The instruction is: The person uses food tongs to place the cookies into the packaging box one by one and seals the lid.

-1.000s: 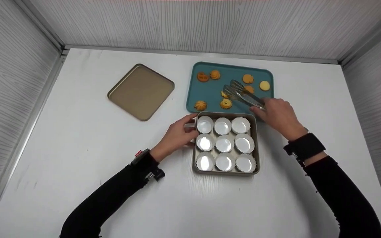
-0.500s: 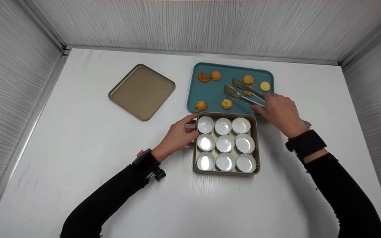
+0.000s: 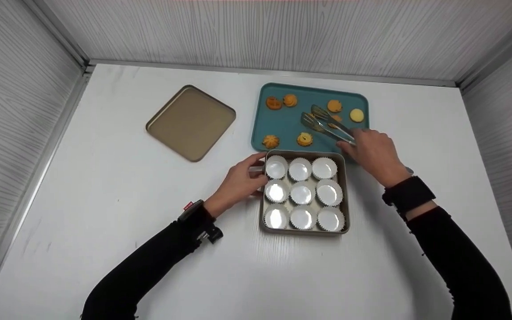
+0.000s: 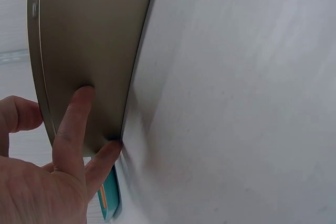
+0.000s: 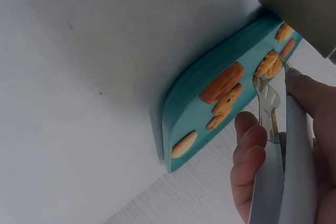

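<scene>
Head view, right grip (image 3: 374,153): clamped on tongs (image 3: 328,132), angled forward-left over tray (image 3: 278,126).
Cookie (image 5: 266,63): framed between tong tips.
Left grip (image 3: 238,180): fingers spread, rested against box (image 4: 89,35).

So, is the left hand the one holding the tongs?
No, the right hand grips the tongs, while the left hand touches the side of the box.

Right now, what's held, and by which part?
The right hand grips the tongs by both arms, partway along. The left hand touches the tin at its side.
</scene>
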Action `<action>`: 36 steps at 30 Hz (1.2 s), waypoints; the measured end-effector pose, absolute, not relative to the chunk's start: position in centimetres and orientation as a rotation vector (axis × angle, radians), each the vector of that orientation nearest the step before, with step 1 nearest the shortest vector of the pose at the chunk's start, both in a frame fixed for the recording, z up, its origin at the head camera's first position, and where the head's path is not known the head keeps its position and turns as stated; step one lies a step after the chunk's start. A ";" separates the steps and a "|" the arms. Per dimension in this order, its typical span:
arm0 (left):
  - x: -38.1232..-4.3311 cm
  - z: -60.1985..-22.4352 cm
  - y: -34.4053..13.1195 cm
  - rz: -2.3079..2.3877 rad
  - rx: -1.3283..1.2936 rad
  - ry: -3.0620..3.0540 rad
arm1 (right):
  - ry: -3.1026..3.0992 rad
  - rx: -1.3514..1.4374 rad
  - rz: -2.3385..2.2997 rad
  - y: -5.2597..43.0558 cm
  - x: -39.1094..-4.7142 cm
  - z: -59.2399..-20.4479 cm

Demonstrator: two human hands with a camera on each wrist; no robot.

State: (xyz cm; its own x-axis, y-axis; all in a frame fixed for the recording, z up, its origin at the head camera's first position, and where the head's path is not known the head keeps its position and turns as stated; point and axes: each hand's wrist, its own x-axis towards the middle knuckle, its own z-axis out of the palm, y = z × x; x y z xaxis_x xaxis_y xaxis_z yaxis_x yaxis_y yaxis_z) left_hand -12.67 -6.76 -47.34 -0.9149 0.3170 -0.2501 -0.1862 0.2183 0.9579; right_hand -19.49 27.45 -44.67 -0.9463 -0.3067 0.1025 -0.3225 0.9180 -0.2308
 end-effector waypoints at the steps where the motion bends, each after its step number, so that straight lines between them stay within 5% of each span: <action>1: -12.7 -47.3 -6.8 1.740 0.124 2.106 | -3.013 0.496 0.407 27.6 -19.5 -44.8; 36: -12.7 -47.4 -6.8 1.748 0.136 2.107 | -2.960 0.563 0.312 26.5 -19.4 -43.3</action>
